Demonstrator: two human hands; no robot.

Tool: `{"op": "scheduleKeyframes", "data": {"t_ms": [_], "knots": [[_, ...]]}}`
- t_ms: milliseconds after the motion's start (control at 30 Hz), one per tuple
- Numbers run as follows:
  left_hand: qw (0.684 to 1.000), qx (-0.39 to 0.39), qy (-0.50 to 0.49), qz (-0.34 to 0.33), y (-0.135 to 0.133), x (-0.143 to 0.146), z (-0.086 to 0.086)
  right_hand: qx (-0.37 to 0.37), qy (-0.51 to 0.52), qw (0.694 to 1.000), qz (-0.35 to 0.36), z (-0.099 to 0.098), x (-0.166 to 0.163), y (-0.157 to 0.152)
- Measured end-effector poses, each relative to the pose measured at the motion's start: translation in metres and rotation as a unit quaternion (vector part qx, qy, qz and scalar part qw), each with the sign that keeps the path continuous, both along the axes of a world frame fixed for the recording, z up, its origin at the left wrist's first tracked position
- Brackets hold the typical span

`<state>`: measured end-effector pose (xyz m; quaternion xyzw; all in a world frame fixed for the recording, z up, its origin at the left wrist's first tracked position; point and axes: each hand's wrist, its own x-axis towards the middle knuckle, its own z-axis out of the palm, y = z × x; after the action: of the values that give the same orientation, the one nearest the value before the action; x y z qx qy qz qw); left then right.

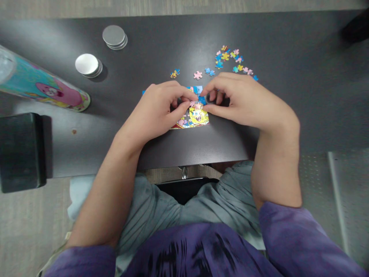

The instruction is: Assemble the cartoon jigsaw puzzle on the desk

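A partly assembled jigsaw puzzle point(198, 116) with a yellow cartoon character lies near the front edge of the table, under both hands. My left hand point(163, 109) comes in from the left, thumb and fingertips closed on the pieces at its upper middle. From the right, my right hand point(239, 100) has its thumb and index finger around a blue puzzle piece point(201, 100) at the puzzle's right side. The fingers hide part of the left and upper puzzle, and exactly how each piece is gripped is hard to see.
Loose puzzle pieces point(225, 56) lie beyond my right hand, with a pink piece point(197, 75) and others nearer the middle. On the left are two stacks of silver discs point(87, 64), a colourful cartoon tube point(54, 86) and a black box point(20, 152). A dark object point(357, 29) sits far right.
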<state>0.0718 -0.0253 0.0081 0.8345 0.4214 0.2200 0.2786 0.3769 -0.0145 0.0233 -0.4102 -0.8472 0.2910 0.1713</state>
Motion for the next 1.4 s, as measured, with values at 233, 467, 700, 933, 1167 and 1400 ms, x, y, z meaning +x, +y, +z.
{"op": "scheduleKeyframes", "data": {"t_ms": [233, 467, 700, 933, 1167, 1400], "knots": [[0.999, 0.026, 0.035, 0.005, 0.001, 0.002, -0.003, -0.008, 0.009, 1.0, -0.005, 0.0, 0.0, 0.0], [1.0, 0.022, 0.016, 0.016, 0.0, 0.001, 0.0, 0.02, 0.03, 0.999, 0.02, -0.01, 0.002, 0.002], [1.0, 0.01, 0.002, 0.026, 0.0, 0.0, -0.002, 0.004, 0.009, 1.0, 0.011, -0.003, 0.0, -0.002], [1.0, -0.005, 0.003, 0.024, -0.001, 0.001, 0.001, 0.008, 0.003, 1.0, 0.011, -0.004, 0.0, -0.001], [0.998, 0.031, 0.018, 0.056, -0.005, -0.004, 0.003, 0.019, 0.005, 0.999, 0.028, 0.001, -0.002, -0.003], [0.997, 0.051, 0.041, 0.032, -0.01, -0.013, 0.002, 0.012, 0.004, 0.998, 0.056, 0.01, -0.006, -0.005]]}}
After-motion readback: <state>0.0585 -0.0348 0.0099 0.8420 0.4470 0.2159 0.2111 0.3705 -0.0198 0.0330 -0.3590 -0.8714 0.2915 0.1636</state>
